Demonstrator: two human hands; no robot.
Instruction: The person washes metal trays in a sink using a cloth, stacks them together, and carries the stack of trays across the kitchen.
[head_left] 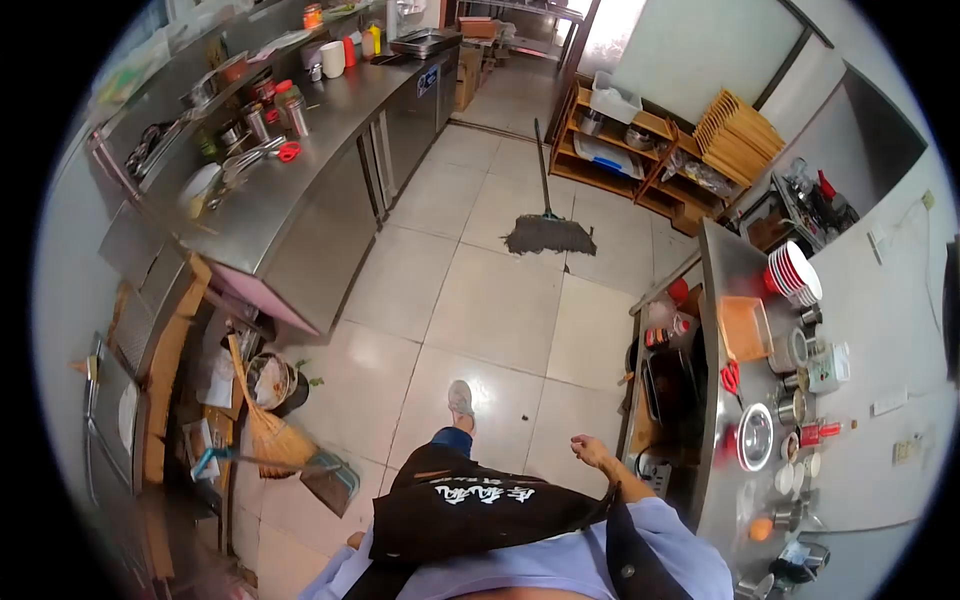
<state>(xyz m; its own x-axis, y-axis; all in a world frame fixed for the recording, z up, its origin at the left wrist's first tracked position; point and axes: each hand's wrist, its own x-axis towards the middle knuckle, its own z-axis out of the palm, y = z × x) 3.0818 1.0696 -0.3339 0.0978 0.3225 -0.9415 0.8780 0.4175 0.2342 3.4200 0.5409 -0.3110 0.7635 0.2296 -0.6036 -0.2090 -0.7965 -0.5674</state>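
Note:
My right hand [590,450] hangs over the tiled floor to the right of my dark apron [470,510]. Its fingers are loosely bent and slightly apart, and nothing shows in them. The nearest thing to it is the steel counter [712,400] on the right, a short way off. Only a small piece of my left hand [355,540] shows past the apron's left edge; its fingers are hidden. A dustpan [332,483] and a straw broom [275,437] are on the floor to the left of my body. One foot in a grey shoe [460,398] is in front.
A wide mop [550,234] lies on the floor ahead, its handle toward the doorway. A long steel counter [310,190] with jars and utensils runs along the left. Wooden shelves [600,170] stand at the back right. A bucket [272,380] sits beside the broom.

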